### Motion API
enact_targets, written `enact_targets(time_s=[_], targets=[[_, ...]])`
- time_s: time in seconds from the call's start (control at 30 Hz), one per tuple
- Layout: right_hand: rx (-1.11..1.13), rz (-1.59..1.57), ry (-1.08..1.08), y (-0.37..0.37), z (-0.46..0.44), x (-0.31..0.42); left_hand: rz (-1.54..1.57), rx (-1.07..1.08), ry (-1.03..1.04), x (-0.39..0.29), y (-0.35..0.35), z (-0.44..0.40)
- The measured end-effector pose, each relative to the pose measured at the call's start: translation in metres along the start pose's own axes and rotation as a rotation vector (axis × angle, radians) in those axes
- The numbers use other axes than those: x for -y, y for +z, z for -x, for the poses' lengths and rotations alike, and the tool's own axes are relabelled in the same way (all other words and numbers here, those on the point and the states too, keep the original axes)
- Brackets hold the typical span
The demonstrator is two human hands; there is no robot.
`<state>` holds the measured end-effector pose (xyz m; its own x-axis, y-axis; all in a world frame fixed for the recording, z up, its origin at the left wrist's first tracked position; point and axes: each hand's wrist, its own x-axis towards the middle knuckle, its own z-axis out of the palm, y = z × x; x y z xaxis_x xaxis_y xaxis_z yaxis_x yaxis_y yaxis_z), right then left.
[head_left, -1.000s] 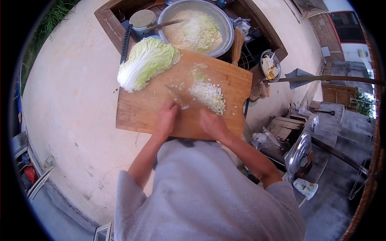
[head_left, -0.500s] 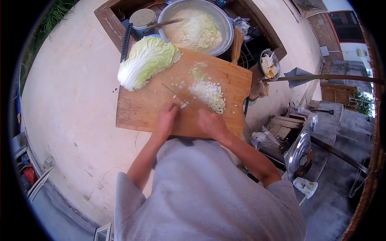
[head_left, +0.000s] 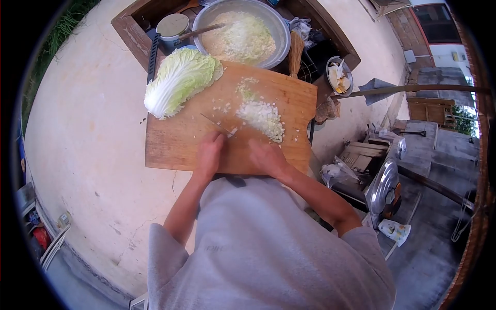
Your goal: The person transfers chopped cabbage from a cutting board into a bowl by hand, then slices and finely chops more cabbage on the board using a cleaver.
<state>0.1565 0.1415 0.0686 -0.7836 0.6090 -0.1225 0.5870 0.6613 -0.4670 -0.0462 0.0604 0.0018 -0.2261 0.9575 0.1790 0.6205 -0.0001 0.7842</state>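
My left hand point(head_left: 211, 150) is closed, with its fingertips beside a small white piece of cabbage point(head_left: 232, 132) on the wooden cutting board point(head_left: 175, 147). My right hand point(head_left: 266, 156), slightly blurred, is curled around the handle of a knife, the handle itself hidden. The knife blade point(head_left: 216, 123) shows edge-on as a thin line, slanting up and left past my left fingertips. A heap of chopped cabbage point(head_left: 262, 116) lies ahead of my right hand. Part of a napa cabbage point(head_left: 181, 82) rests on the board's far left corner.
Beyond the board, a large metal bowl point(head_left: 287, 36) holds shredded contents and a wooden stick. A lidded tub point(head_left: 173, 26) stands left of it. On the right are a straw brush point(head_left: 295, 54), a bowl of scraps point(head_left: 339, 77) and a long pole point(head_left: 413, 88).
The whole view has shifted slightly, so the board and bowl sit a little further left. Both hands keep nearly the same place on the board.
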Motion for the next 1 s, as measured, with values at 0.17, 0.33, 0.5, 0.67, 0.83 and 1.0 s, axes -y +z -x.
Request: enact_targets(time_s=[0.17, 0.33, 0.5, 0.67, 0.83, 1.0], targets=[[-0.041, 0.008, -0.025, -0.003, 0.001, 0.004, -0.005, 0.045, -0.025, 0.002, 0.0, -0.002], [-0.021, 0.032, -0.002, 0.001, 0.001, 0.001, -0.035, 0.044, -0.004, 0.008, 0.003, -0.004], [-0.045, -0.014, -0.04, 0.005, 0.002, 0.003, -0.059, -0.031, 0.047, 0.012, 0.005, -0.003], [-0.017, -0.044, -0.004, 0.001, 0.001, 0.01, -0.068, 0.043, -0.004, 0.021, 0.008, 0.007], [0.016, -0.089, 0.054, 0.001, -0.002, 0.015, -0.086, 0.026, 0.01, 0.012, 0.001, 0.007], [0.059, -0.06, 0.064, 0.0, -0.003, 0.019, -0.105, 0.016, 0.019, 0.011, -0.001, 0.01]])
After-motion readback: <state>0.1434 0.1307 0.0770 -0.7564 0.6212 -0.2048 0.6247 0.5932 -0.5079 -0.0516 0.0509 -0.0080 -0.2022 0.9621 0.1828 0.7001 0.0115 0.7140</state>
